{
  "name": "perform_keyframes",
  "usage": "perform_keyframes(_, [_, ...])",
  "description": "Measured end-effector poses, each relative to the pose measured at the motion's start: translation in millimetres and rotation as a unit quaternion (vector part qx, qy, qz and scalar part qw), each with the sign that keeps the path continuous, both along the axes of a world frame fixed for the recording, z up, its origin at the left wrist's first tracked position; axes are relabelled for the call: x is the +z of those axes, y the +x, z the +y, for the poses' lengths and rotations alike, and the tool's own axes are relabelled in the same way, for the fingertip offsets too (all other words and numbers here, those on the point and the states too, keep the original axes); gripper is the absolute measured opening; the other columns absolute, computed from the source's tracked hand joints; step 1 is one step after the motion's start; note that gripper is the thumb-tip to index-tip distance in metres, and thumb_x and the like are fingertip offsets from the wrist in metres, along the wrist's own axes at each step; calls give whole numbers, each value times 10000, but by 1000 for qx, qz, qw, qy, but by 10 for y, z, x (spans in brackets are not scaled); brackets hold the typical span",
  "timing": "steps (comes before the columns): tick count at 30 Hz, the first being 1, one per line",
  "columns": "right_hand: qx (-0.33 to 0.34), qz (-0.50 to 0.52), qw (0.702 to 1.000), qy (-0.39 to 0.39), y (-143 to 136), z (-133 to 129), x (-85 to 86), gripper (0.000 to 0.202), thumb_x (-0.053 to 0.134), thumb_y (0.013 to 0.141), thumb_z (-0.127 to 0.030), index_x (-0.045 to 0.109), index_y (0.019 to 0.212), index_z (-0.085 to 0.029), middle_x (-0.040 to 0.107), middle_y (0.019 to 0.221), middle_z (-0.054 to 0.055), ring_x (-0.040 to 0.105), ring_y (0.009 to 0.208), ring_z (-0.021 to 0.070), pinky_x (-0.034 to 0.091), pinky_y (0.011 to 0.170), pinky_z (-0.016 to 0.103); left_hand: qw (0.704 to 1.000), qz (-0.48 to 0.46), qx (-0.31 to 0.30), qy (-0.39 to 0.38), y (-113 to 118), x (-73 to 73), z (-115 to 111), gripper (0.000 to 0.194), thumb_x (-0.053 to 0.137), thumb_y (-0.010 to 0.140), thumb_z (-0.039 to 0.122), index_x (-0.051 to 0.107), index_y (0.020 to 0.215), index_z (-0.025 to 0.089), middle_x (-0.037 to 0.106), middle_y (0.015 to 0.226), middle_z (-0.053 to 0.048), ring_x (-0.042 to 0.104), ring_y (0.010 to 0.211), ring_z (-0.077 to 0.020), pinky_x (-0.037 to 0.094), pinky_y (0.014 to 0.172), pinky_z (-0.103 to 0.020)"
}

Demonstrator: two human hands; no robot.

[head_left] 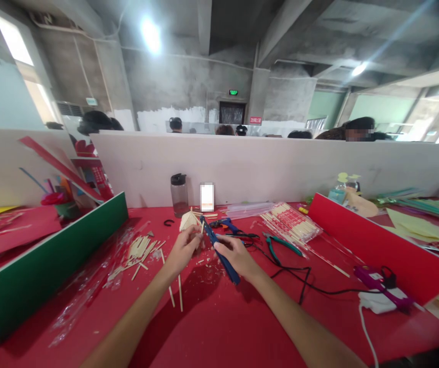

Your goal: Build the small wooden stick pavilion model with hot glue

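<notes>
My right hand is closed around a long dark blue hand tool, whose exact kind I cannot make out. Its upper end points away from me, close to my left hand. The fingers of that hand pinch a short thin wooden stick against the tool's upper end. Just beyond the left hand sits a small structure of pale sticks, partly hidden by the fingers. A blue glue gun lies behind the tool. Small wood scraps are scattered beneath both hands.
Cut sticks lie to the left, and a packet of sticks to the right. Green-handled pliers rest near a black cable. A bottle stands at the back. Green and red dividers flank the red table.
</notes>
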State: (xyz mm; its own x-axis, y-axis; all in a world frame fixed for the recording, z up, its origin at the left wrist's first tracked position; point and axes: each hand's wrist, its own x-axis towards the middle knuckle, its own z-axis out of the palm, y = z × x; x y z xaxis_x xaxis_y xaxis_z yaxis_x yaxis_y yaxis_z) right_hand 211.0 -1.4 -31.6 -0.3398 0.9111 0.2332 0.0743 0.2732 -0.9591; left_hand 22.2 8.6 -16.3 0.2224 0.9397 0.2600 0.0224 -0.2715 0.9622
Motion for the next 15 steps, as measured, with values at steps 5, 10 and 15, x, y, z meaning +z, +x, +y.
perform_keyframes(5, [4, 7, 1000, 0, 1, 19, -28, 287, 564, 880, -427, 653, 973, -170, 613, 736, 6, 562, 631, 127, 427, 586, 230, 1000, 5, 3, 10, -2, -20, 8, 239, 543, 869, 425, 514, 920, 193, 556, 594, 60, 447, 409, -82, 308, 427, -215])
perform_keyframes(10, [11, 4, 1000, 3, -17, 2, -30, 299, 549, 896, -435, 646, 1007, -174, 607, 785, 11, 566, 681, 135, 445, 630, 239, 1000, 15, 7, 23, 3, -26, 21, 217, 529, 877, 408, 505, 886, 193, 518, 557, 70, 427, 404, -84, 310, 437, -218])
perform_keyframes(15, [16, -1, 1000, 17, -40, -7, -71, 273, 509, 930, -416, 615, 1060, -201, 588, 873, 17, 544, 740, 140, 444, 663, 240, 999, 28, 17, 34, 12, -68, 18, 186, 498, 898, 375, 476, 829, 204, 484, 520, 78, 414, 423, -90, 323, 469, -217])
